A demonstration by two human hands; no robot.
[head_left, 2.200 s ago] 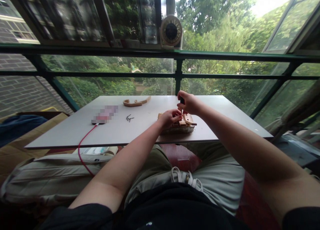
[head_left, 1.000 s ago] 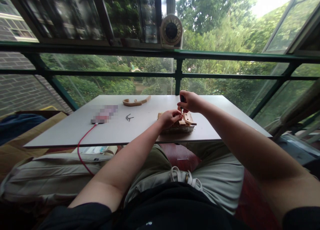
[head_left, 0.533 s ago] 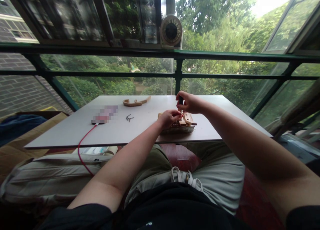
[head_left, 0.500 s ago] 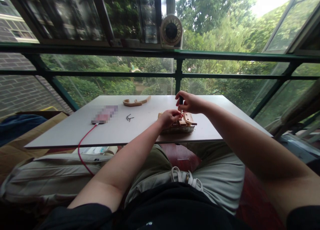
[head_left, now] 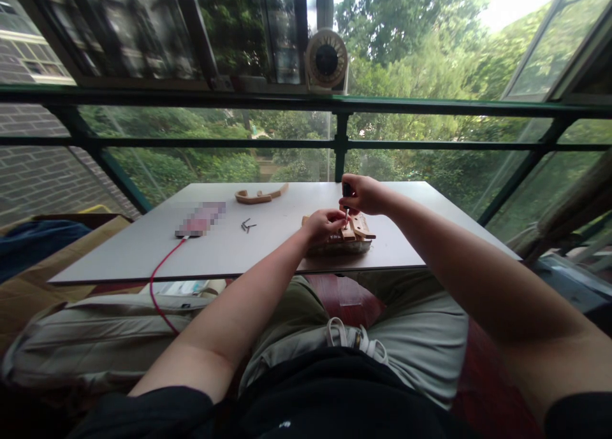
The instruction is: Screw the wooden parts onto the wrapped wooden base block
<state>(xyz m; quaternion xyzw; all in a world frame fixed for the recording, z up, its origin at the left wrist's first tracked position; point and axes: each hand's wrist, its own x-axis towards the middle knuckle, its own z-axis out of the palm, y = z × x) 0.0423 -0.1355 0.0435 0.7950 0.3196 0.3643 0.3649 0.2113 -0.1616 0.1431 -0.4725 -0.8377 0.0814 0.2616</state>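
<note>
A small wooden assembly [head_left: 359,227] lies on the grey table [head_left: 229,248] in front of me. My left hand [head_left: 324,225] is closed on its near left part, pinching at the spot under the tool tip. My right hand [head_left: 362,195] is wrapped round the dark handle of a small screwdriver [head_left: 347,200] held upright, its tip down on the wooden assembly just right of my left fingers.
Loose screws [head_left: 247,225] lie left of the assembly. A curved wooden piece [head_left: 261,195] rests at the table's far edge. A phone [head_left: 201,218] with a red cable [head_left: 160,286] sits at the left. A small fan [head_left: 327,59] hangs on the window rail behind.
My right hand's fingers shifted round the screwdriver handle, opening a little and closing again. My left hand and the wooden assembly stayed in place.
</note>
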